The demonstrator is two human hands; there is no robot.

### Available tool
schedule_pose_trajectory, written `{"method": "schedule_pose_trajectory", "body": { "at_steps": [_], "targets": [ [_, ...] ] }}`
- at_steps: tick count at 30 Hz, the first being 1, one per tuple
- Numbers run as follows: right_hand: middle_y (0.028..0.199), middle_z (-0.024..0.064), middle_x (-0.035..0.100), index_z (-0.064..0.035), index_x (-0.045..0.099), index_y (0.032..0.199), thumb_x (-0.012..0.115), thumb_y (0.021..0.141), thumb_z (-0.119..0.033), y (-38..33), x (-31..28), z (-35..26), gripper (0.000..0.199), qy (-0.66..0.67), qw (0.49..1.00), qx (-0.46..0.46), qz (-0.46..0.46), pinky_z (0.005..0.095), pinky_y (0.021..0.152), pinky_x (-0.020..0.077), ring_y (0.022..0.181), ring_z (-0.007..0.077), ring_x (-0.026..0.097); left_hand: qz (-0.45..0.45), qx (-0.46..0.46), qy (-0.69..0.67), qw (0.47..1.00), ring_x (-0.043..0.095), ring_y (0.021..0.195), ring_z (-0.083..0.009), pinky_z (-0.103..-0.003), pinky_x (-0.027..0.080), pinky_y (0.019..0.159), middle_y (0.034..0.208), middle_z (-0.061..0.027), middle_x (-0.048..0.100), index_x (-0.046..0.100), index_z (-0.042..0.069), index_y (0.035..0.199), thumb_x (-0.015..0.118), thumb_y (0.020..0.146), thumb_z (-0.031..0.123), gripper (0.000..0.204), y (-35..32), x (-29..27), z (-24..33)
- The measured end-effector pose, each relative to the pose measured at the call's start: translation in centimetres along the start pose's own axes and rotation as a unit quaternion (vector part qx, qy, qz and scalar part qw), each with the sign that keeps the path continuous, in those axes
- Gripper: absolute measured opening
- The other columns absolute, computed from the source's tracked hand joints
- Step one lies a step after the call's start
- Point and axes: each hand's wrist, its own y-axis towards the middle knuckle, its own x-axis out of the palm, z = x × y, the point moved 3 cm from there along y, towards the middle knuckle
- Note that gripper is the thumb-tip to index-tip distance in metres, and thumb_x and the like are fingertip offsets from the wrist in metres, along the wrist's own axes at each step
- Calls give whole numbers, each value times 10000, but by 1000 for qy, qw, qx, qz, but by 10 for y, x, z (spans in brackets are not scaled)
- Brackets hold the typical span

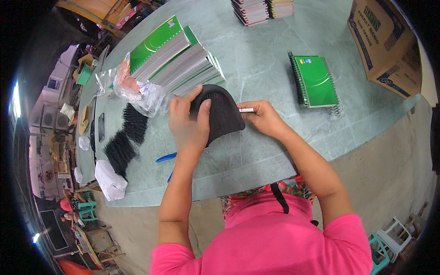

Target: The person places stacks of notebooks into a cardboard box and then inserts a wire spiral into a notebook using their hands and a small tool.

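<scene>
My left hand (187,126) grips a black, curved, pad-like piece (225,112) with a rounded rim, its thumb lying across the face; its exact kind is unclear. Beside the piece's right edge, my right hand (263,118) pinches a narrow whitish strip (246,110), which may be the edge of a small pad. Whether the strip touches the black piece cannot be made out. Blue-handled pliers (166,157) lie partly hidden behind my left forearm. Left of that hand are black spiral binding coils (121,143) in two bunches.
Green-covered paper stacks (172,57) stand at the back left by a clear plastic bag (149,98). Spiral-bound green notebooks (316,81) lie at right, near a cardboard box (385,46). More stacks (251,11) stand far back. A white bundle (110,180) and phone (101,127) lie left.
</scene>
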Motion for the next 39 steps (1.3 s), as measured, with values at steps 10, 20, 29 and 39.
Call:
{"method": "schedule_pose_trajectory", "body": {
  "at_steps": [10,20,29,39],
  "targets": [
    [1015,69,665,-23,662,1029,626,822,-76,3,0,-9,216,88,995,-32,17,282,868,444,945,135,594,-190,98,69,974,547,961,-304,-373,433,802,1025,-137,561,615,71,1069,633,827,150,255,-34,8,2],
    [1028,57,647,-29,643,1042,625,837,-89,3,0,-10,214,87,995,-49,5,264,838,438,920,106,574,-235,123,119,957,555,886,-314,-399,420,760,961,-120,607,592,43,990,619,835,255,263,-3,18,-12],
    [789,37,681,-12,673,908,651,822,-129,2,-2,7,147,22,999,39,24,277,683,467,720,88,581,-280,78,43,956,562,870,-311,-388,439,762,916,-133,598,596,17,1026,647,811,239,313,0,29,-2],
    [638,186,586,5,657,908,607,789,-122,0,-4,12,181,-96,994,29,44,328,576,444,567,144,537,-298,160,0,941,567,880,-330,-376,455,759,899,-163,586,602,13,975,599,798,80,189,-5,59,12]
  ]
}}
